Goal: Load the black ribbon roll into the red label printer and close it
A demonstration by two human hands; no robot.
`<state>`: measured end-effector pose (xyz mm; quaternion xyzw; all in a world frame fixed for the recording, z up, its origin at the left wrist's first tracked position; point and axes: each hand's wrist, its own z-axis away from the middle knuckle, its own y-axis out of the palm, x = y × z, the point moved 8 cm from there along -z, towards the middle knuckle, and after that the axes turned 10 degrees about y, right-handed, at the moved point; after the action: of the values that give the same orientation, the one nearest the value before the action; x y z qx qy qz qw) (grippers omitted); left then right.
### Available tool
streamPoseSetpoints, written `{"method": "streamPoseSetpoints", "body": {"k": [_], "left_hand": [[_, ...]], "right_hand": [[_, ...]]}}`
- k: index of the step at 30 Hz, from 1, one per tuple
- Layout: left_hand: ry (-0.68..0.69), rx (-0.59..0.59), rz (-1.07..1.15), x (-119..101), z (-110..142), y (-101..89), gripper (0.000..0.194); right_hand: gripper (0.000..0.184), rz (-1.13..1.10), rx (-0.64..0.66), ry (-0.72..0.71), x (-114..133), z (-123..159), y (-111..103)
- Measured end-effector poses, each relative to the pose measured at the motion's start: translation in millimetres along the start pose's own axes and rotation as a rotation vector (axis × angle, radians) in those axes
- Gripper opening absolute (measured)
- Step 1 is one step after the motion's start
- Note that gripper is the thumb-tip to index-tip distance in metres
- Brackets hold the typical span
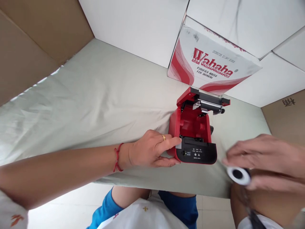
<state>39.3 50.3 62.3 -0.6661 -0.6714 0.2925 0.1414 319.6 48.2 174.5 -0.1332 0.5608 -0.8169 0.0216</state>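
A small red-and-black label printer (pixel 194 154) sits on the cloth-covered table with its lid (pixel 203 98) raised. Its red inner bay (pixel 190 127) shows, with no roll in it. My left hand (pixel 158 148) grips the printer's front left corner, index finger on the top edge and thumb low on the side. Off to the printer's right, my right hand (pixel 264 159) is closed around a small white paper roll (pixel 230 173) with a dark core. The hand and roll are smeared by motion. A blurred dark strip trails below the roll.
Behind the printer stands a white-and-red Wahaha water carton (pixel 209 60), close to the raised lid. White boxes (pixel 138 25) wall off the back. Brown cardboard (pixel 43 35) borders the left and more cardboard (pixel 286 117) the right. The grey-green cloth (pixel 83 105) is wrinkled.
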Motion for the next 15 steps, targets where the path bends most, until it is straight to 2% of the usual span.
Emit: {"method": "streamPoseSetpoints", "body": {"k": [4,8,11,15], "left_hand": [[0.016,-0.001,-0.018,-1,-3,-1.0,0.047],[0.014,0.011,-0.022,-2,-3,-0.5,0.043],[0.011,0.017,-0.031,-2,-2,-0.5,0.044],[0.011,0.005,-0.043,-3,-2,-1.3,0.046]], "right_hand": [[0.050,-0.034,-0.081,-0.116,51,-38,8],[0.038,-0.097,-0.123,-0.241,93,-69,18],[0.037,-0.092,-0.137,-0.288,105,-81,32],[0.036,-0.026,-0.149,-0.250,105,-92,46]]}}
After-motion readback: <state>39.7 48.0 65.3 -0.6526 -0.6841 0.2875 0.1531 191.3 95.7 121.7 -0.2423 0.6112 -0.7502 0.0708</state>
